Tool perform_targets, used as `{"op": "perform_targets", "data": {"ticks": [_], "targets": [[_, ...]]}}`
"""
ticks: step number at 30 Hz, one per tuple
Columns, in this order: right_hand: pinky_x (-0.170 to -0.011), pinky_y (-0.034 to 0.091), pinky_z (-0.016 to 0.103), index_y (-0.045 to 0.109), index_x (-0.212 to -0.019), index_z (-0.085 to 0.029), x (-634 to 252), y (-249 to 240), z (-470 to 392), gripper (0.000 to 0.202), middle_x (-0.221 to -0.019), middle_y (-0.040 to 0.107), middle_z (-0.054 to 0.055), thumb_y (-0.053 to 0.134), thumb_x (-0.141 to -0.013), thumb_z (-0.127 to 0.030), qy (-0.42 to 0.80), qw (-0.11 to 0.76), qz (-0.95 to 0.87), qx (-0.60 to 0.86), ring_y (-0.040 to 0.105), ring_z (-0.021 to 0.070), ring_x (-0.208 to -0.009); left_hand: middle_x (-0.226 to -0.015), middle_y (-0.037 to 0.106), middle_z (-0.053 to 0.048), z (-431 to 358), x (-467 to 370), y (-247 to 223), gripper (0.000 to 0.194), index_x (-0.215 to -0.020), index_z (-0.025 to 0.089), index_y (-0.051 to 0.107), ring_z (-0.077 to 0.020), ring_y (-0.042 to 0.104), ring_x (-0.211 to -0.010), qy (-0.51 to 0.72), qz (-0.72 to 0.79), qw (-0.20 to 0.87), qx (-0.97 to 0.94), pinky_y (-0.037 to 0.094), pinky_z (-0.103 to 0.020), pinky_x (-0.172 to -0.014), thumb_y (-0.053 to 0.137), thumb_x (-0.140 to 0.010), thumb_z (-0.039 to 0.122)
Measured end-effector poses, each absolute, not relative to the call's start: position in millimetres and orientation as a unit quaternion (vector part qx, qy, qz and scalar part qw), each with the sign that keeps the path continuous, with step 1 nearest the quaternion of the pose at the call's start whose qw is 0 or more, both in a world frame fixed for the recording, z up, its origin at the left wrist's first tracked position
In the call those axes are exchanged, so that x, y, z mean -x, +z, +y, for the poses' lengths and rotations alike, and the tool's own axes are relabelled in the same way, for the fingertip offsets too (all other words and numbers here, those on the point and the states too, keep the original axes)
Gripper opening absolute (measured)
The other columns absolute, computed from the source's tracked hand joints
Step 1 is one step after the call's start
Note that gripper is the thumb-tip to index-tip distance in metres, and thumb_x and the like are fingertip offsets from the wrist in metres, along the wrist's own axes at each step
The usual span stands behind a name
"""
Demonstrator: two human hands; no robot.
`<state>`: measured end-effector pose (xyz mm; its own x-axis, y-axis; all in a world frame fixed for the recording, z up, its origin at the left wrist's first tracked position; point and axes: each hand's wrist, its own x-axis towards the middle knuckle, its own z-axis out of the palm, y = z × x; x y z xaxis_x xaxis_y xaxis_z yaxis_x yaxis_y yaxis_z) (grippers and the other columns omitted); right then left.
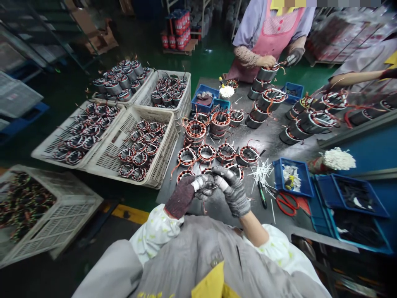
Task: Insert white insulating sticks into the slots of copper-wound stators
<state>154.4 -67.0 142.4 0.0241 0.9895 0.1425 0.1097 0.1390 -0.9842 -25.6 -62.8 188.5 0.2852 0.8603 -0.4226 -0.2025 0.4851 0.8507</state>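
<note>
My left hand (189, 193), in a dark maroon glove with pale wrapped fingertips, is closed in a pinch close to the table's front edge. Facing it, my right hand (232, 191) wears a grey striped glove, and its fingers are bent in against the left fingertips. What lies between the fingers is too small and covered to make out. Just beyond them a motor stator (205, 170) is mostly hidden by my hands. Another stator (186, 176) stands beside my left hand, and one more stator (234, 169) is behind my right. A row of wound stators (226, 152) lies farther back.
White sleeving pieces (261, 176), a green-handled tool (262, 195) and red scissors (288, 203) lie to the right, near a blue bin (293, 163). Crates (161, 178) of stators stand left. Across the table, a co-worker in a pink apron (279, 31) handles stacked stators (267, 74).
</note>
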Motion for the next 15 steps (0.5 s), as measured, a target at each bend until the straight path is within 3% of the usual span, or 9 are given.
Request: {"op": "perform_targets", "data": {"ticks": [4, 10, 12, 15], "targets": [[-0.104, 0.058, 0.045, 0.082, -0.12, -0.033, -156, 161, -60, 0.03, -0.123, 0.079, 0.006, 0.07, -0.1, -0.051, 0.311, 0.456, -0.699, 0.453, 0.071, 0.0271, -0.116, -0.097, 0.081, -0.012, -65, 32, 188, 0.049, -0.104, 0.016, 0.083, -0.0281, 0.077, -0.097, 0.374, 0.444, 0.717, -0.385, 0.065, -0.04, -0.082, 0.081, -0.082, 0.059], [-0.089, 0.059, 0.04, 0.085, -0.108, -0.027, -145, 163, -55, 0.032, -0.108, 0.081, 0.008, 0.057, -0.109, -0.041, 0.173, 0.379, -0.788, 0.454, 0.073, 0.0243, -0.098, -0.101, 0.082, -0.014, -72, 37, 173, 0.044, -0.105, 0.015, 0.083, -0.0329, 0.076, -0.11, 0.379, 0.42, 0.695, -0.445, 0.064, -0.044, -0.095, 0.078, -0.083, 0.053], [-0.09, 0.059, 0.041, 0.083, -0.105, -0.025, -157, 160, -54, 0.033, -0.103, 0.081, 0.008, 0.055, -0.11, -0.041, 0.159, 0.383, -0.771, 0.484, 0.073, 0.0248, -0.097, -0.105, 0.083, -0.014, -75, 51, 166, 0.037, -0.106, 0.017, 0.084, -0.0334, 0.074, -0.116, 0.37, 0.458, 0.64, -0.494, 0.063, -0.044, -0.099, 0.081, -0.082, 0.046], [-0.089, 0.059, 0.045, 0.081, -0.105, -0.023, -220, 152, -55, 0.04, -0.099, 0.08, 0.01, 0.052, -0.108, -0.051, 0.102, 0.413, -0.679, 0.598, 0.074, 0.0276, -0.092, -0.116, 0.082, -0.011, -76, 97, 157, 0.031, -0.112, 0.022, 0.082, -0.032, 0.071, -0.125, 0.358, 0.594, 0.468, -0.548, 0.059, -0.045, -0.109, 0.074, -0.089, 0.04]]}}
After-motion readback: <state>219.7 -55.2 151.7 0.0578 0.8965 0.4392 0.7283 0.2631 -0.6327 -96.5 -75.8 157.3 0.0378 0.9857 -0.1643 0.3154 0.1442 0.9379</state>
